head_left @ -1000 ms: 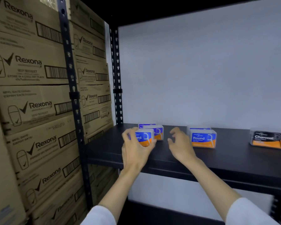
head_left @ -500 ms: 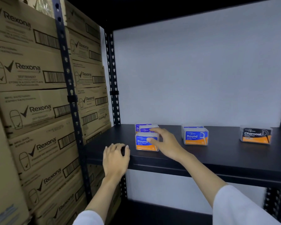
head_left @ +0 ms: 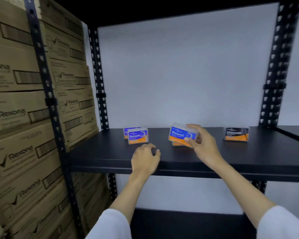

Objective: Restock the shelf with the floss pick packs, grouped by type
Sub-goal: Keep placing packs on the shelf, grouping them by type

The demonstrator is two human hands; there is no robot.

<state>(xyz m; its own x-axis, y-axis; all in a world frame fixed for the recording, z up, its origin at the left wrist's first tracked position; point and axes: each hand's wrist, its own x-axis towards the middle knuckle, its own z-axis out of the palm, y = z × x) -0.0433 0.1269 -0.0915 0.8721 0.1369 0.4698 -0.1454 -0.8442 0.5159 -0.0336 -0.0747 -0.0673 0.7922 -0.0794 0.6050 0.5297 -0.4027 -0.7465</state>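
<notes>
Here the right hand (head_left: 199,145) pinches a clear plastic floss pick pack with a blue and orange "Round" label (head_left: 181,135), thumb below and fingers over its top right corner, tilted above another pack that is mostly hidden beneath it. The left hand (head_left: 145,158) rests on the black metal shelf board (head_left: 231,156) near the front edge, fingers loosely curled and holding nothing. Two blue and orange "Smooth" packs (head_left: 138,136) sit one behind the other to the left. A black and orange "Charcoal" pack (head_left: 236,134) stands well apart on the right. Stacked brown cardboard boxes (head_left: 21,118) fill the neighbouring rack.

black shelf (head_left: 248,157), Smooth packs (head_left: 138,136), Round pack (head_left: 177,144), Charcoal pack (head_left: 236,134)
</notes>
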